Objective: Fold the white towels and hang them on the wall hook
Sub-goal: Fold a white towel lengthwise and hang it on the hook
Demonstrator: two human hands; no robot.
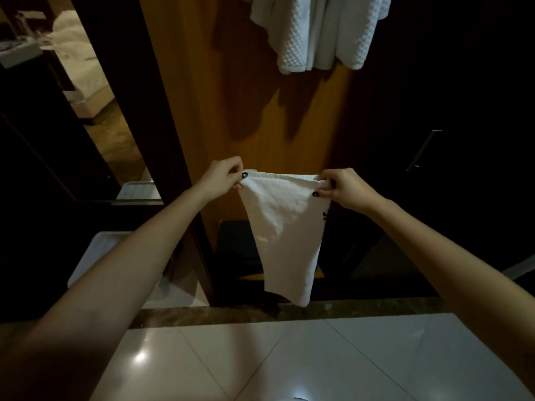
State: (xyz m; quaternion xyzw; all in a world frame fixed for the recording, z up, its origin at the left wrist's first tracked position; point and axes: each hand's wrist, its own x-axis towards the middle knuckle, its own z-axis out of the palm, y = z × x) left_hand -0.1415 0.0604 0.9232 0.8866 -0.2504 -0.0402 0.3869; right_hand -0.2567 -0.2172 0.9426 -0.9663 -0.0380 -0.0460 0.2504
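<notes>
White towel (285,227) pinched at top corners: left hand (221,176), right hand (346,188).

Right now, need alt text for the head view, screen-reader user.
Two bare hands hold a white towel up by its top corners, left hand and right hand each pinching one, so it hangs in front of a wooden panel. More white towels hang above on the panel; pale floor tiles lie below.
</notes>
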